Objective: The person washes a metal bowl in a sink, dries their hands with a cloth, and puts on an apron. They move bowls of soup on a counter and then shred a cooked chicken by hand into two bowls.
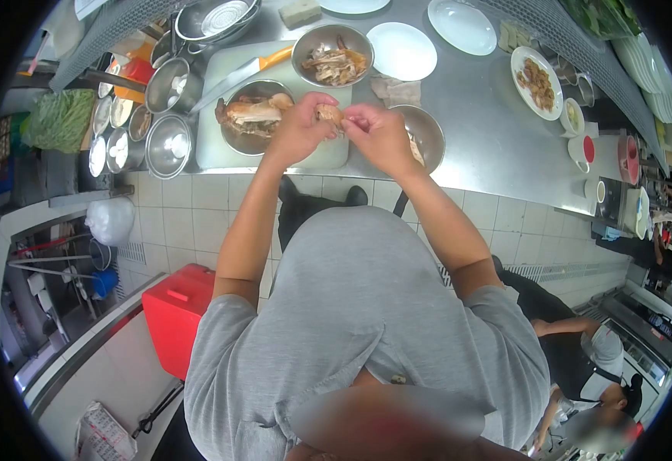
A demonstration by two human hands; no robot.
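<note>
A piece of cooked chicken (330, 117) is held between my two hands over the edge of a pale cutting board (320, 159). My left hand (303, 131) grips it from the left, while the fingertips of my right hand (380, 140) pinch its right side. Beside my left hand, a metal bowl (247, 144) holds a large piece of chicken (255, 115). Skin and bone scraps fill another bowl (334, 58) above my hands. Partly behind my right wrist, a third bowl (432, 134) contains some meat pieces. A knife (236, 77) with an orange handle lies across the board.
White plates (403, 51) sit along the back, with a folded cloth (394, 91) below one. Another plate (537, 80) of food stands right. Several metal bowls (169, 146) crowd the left. A red box (176, 319) is behind me; a person (582, 353) is behind right.
</note>
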